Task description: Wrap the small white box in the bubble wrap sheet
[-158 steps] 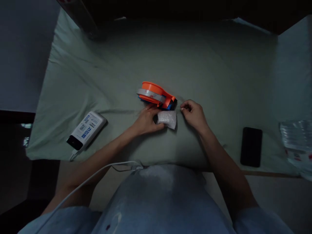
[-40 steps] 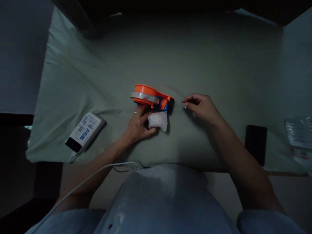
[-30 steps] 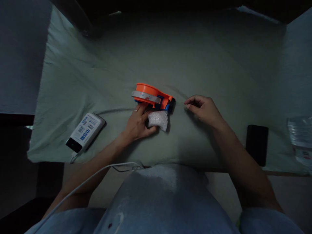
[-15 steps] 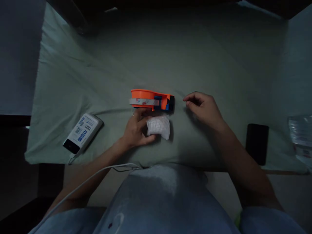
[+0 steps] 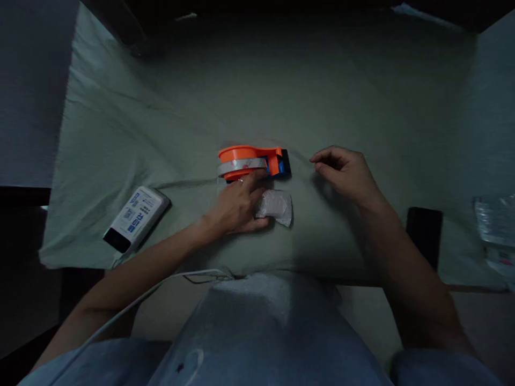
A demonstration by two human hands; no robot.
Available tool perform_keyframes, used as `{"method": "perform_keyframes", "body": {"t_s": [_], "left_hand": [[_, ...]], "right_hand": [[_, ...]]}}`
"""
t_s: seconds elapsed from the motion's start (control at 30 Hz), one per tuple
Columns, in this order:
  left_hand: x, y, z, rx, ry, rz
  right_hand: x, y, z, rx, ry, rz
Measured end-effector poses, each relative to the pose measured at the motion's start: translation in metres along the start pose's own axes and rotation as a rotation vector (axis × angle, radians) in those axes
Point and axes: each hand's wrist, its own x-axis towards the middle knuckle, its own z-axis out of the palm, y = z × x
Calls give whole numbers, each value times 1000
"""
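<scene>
Hands 1st: L hand (image 5: 237, 206) is spread, index finger laid on the orange tape dispenser (image 5: 233, 154), thumb at the near-left edge of a small bubble-wrapped packet (image 5: 278, 206). Packet sits mid-scene on the green cloth (image 5: 362, 102), just on the near side of the dispenser. R hand (image 5: 348, 172) is to the R, apart from both, fingers curled twd thumb; light's poor, so can't tell if it's pinching anything. Near L: white device (image 5: 139, 214) w/ dark end. Near R: black slab (image 5: 424, 233), partly behind R forearm.
</scene>
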Motion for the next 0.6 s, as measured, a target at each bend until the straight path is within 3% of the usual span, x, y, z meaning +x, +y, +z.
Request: {"method": "perform_keyframes", "body": {"t_s": [0.2,0.4,0.6], "left_hand": [[5,13,-5,47,-26,-173],[6,18,-3,2,39,-195],[5,18,-4,-22,60,-196]], "right_hand": [[8,3,-3,-63,-55,-34],[2,18,11,-23,-121,2],[3,28,21,-37,-106,-22]]}}
